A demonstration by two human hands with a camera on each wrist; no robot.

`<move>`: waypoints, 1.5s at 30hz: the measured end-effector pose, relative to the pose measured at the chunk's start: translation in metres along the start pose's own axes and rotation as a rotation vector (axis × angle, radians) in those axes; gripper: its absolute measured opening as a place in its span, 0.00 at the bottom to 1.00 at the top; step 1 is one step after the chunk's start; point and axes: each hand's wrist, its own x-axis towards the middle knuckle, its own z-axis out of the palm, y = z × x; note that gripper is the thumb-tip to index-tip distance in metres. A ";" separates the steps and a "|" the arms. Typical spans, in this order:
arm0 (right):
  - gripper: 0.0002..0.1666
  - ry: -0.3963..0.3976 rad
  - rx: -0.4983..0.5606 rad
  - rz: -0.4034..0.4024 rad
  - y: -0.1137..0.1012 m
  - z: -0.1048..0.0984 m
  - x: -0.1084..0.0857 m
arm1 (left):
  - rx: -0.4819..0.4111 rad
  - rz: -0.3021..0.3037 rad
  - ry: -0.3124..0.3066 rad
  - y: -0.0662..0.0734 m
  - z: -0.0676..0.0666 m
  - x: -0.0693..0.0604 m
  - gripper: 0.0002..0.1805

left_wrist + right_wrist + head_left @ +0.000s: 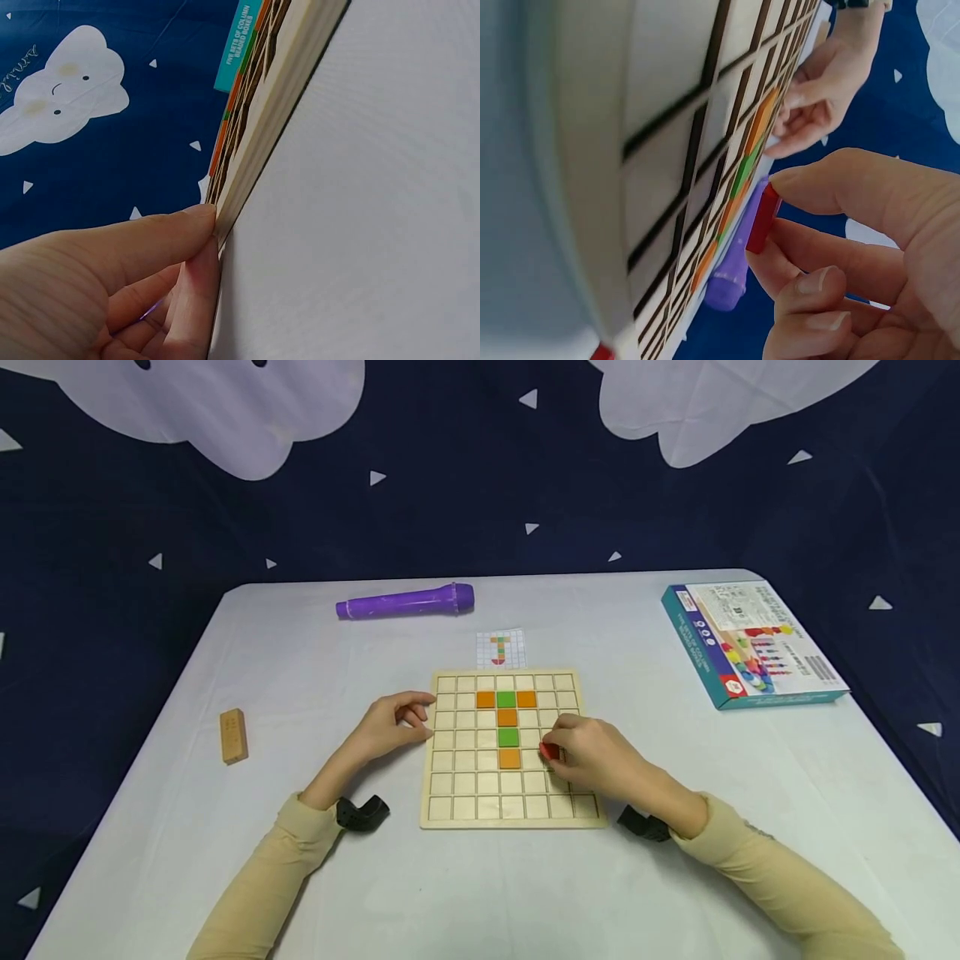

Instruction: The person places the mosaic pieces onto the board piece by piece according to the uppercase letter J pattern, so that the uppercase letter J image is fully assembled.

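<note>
A pale wooden grid board (465, 785) lies on the table. Orange tiles (510, 759) and green tiles (508, 737) sit in its cells, in a short row with a column below. My right hand (600, 758) pinches a small red tile (763, 217) between thumb and fingers, just above the board's right half. My left hand (390, 725) touches the board's left edge with thumb and forefinger, the two tips apart along it; the other fingers are bent. Beyond the board lies a small pattern card (513, 647) with a coloured figure on a grid.
A purple microphone-shaped object (405, 602) lies at the back. At the right is a teal-edged product box (757, 643), and at the left a small wooden block (233, 737). Another red bit (602, 352) shows by the board's edge in the right wrist view.
</note>
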 end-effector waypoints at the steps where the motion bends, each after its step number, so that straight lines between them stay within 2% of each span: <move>1: 0.02 -0.011 0.004 -0.003 -0.002 0.001 0.000 | -0.002 0.001 -0.001 0.000 0.000 0.000 0.28; 10: 0.03 -0.043 0.024 -0.061 -0.017 0.011 0.005 | -0.003 -0.002 -0.008 0.000 0.000 0.000 0.28; 17: 0.03 -0.066 0.027 -0.064 -0.030 0.015 0.011 | 0.009 -0.020 -0.003 0.001 0.001 0.000 0.28; 22: 0.04 -0.064 0.025 -0.081 -0.038 0.017 0.015 | 0.017 -0.007 0.001 0.000 0.000 0.001 0.28; 33: 0.08 -0.104 0.042 -0.105 -0.048 0.024 0.022 | 0.014 -0.003 0.005 0.000 0.000 0.002 0.28; 39: 0.07 -0.130 0.035 -0.113 -0.051 0.028 0.025 | 0.001 -0.005 0.004 0.001 0.000 0.001 0.28; 43: 0.06 -0.139 0.040 -0.096 -0.052 0.031 0.027 | -0.006 0.021 0.008 0.001 0.000 -0.001 0.28; 45: 0.05 -0.141 0.045 -0.088 -0.051 0.031 0.028 | -0.013 0.055 0.016 0.001 0.000 -0.001 0.27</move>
